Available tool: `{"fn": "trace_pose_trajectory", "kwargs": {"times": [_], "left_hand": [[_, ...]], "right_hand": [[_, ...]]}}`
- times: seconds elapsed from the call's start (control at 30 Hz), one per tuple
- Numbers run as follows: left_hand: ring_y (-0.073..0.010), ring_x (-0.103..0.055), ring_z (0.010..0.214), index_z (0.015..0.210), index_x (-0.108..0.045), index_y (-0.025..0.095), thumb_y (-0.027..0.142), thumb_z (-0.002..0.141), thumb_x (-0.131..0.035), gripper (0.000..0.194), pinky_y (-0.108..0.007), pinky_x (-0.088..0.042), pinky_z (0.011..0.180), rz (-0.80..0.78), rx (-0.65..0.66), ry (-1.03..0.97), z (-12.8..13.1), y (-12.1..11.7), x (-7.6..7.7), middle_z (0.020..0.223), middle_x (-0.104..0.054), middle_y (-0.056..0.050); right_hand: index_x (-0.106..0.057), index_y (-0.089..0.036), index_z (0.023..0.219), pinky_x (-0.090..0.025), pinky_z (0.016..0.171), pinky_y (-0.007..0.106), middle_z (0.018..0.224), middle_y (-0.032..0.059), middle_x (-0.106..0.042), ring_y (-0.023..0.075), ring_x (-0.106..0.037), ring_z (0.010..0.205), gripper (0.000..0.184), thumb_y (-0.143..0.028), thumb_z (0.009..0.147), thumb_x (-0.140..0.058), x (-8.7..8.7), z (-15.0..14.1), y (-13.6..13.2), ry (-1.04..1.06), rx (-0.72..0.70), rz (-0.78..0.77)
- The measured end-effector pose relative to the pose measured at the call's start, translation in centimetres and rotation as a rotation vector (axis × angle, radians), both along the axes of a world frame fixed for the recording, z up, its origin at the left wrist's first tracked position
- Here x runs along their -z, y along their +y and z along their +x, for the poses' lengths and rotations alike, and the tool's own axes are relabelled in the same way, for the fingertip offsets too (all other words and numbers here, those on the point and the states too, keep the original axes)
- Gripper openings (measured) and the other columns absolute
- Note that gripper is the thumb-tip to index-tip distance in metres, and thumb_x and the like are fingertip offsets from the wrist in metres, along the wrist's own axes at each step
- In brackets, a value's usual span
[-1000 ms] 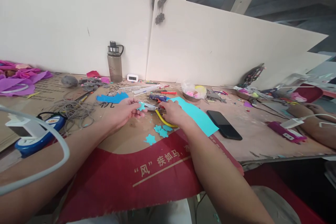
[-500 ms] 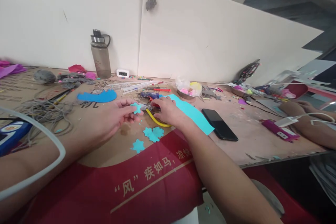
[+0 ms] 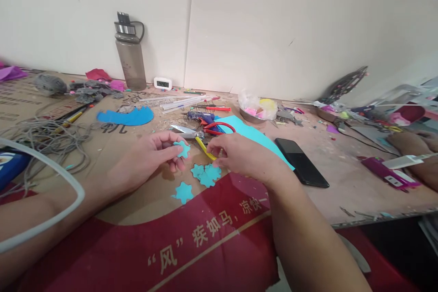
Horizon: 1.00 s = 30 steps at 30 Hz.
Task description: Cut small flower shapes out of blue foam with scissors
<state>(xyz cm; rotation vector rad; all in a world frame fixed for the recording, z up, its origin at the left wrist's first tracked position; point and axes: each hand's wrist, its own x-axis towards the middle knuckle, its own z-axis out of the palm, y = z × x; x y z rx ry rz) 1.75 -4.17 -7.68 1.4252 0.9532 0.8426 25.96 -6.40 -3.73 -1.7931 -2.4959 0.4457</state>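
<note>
Between the thumb and fingers of my left hand (image 3: 166,150) is a small turquoise flower-shaped cutout (image 3: 182,148). My right hand (image 3: 232,150) is just right of it, fingers loosely curved and apart, with nothing seen in them. Its fingertips are beside the yellow handle of the scissors (image 3: 199,136), which lie with blades spread, their other handle red. I cannot tell whether the fingers touch that handle. Below the hands, several overlapping turquoise cutouts (image 3: 207,174) form a small pile, and a single flower cutout (image 3: 184,192) lies lower left of it.
A turquoise sheet (image 3: 255,134) lies behind my right hand, with a black phone (image 3: 301,162) beside it. Farther back are a blue cut sheet (image 3: 126,116), a bottle (image 3: 130,59), a small clock (image 3: 163,83) and a bowl (image 3: 253,115). Tangled grey cord (image 3: 58,146) lies left. Another person's arm (image 3: 410,146) rests right.
My right hand has come off the scissors toward me, leaving them on the table with the red handle uncovered. My left hand still holds the cutout. The camera view has shifted.
</note>
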Motion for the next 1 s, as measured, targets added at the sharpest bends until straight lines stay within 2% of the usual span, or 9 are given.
{"fn": "trace_pose_trajectory", "kwargs": {"times": [0.13, 0.23, 0.47, 0.73, 0.9, 1.0], "left_hand": [[-0.0155, -0.066, 0.056, 0.083, -0.072, 0.022, 0.04, 0.082, -0.086, 0.023, -0.025, -0.052, 0.054, -0.008, 0.037, 0.006, 0.0, 0.1, 0.1, 0.065, -0.075, -0.004], [-0.0159, -0.067, 0.057, 0.084, -0.072, 0.022, 0.039, 0.081, -0.087, 0.022, -0.025, -0.053, 0.054, -0.01, 0.044, -0.001, 0.0, 0.3, 0.3, 0.064, -0.075, -0.004], [-0.0152, -0.067, 0.055, 0.087, -0.072, 0.021, 0.037, 0.083, -0.085, 0.021, -0.024, -0.052, 0.053, -0.026, 0.061, 0.009, -0.1, 0.6, 0.8, 0.065, -0.076, -0.004], [-0.0152, -0.066, 0.055, 0.086, -0.073, 0.021, 0.038, 0.082, -0.087, 0.022, -0.025, -0.052, 0.052, -0.032, 0.069, 0.022, -0.2, 0.5, 0.8, 0.066, -0.076, -0.004], [-0.0156, -0.067, 0.056, 0.086, -0.073, 0.021, 0.038, 0.081, -0.088, 0.022, -0.025, -0.053, 0.053, -0.042, 0.072, 0.015, -0.2, 0.6, 0.8, 0.067, -0.076, -0.004], [-0.0156, -0.067, 0.056, 0.087, -0.074, 0.021, 0.037, 0.082, -0.086, 0.021, -0.025, -0.052, 0.053, -0.055, 0.069, 0.005, -0.2, 0.7, 0.9, 0.066, -0.076, -0.004]], "right_hand": [[-0.077, -0.022, 0.107, -0.046, 0.075, 0.03, 0.106, 0.0047, -0.081, 0.0215, -0.071, 0.094, 0.025, -0.011, 0.085, -0.083, 0.8, 0.2, 0.1, -0.019, -0.041, -0.015], [-0.078, -0.022, 0.109, -0.051, 0.082, 0.032, 0.116, 0.0067, -0.081, 0.0249, -0.073, 0.104, 0.025, -0.011, 0.087, -0.082, 0.8, 0.0, -0.1, -0.027, -0.073, -0.002], [-0.079, -0.02, 0.11, -0.051, 0.084, 0.034, 0.116, 0.0092, -0.079, 0.0275, -0.073, 0.106, 0.029, -0.016, 0.083, -0.09, 0.8, -0.4, -0.4, -0.102, -0.089, -0.007], [-0.078, -0.02, 0.108, -0.046, 0.076, 0.032, 0.116, 0.0106, -0.075, 0.0258, -0.071, 0.099, 0.026, -0.018, 0.085, -0.089, 1.0, -0.4, -0.6, -0.155, -0.084, 0.003], [-0.074, -0.02, 0.101, -0.044, 0.074, 0.03, 0.113, 0.0075, -0.074, 0.0217, -0.068, 0.094, 0.024, -0.01, 0.082, -0.087, 0.6, -0.7, -0.9, -0.127, -0.1, 0.009], [-0.071, -0.021, 0.094, -0.042, 0.072, 0.03, 0.102, 0.0034, -0.076, 0.0205, -0.067, 0.09, 0.026, -0.003, 0.08, -0.083, 0.2, -1.0, -1.1, -0.083, -0.113, -0.035]]}}
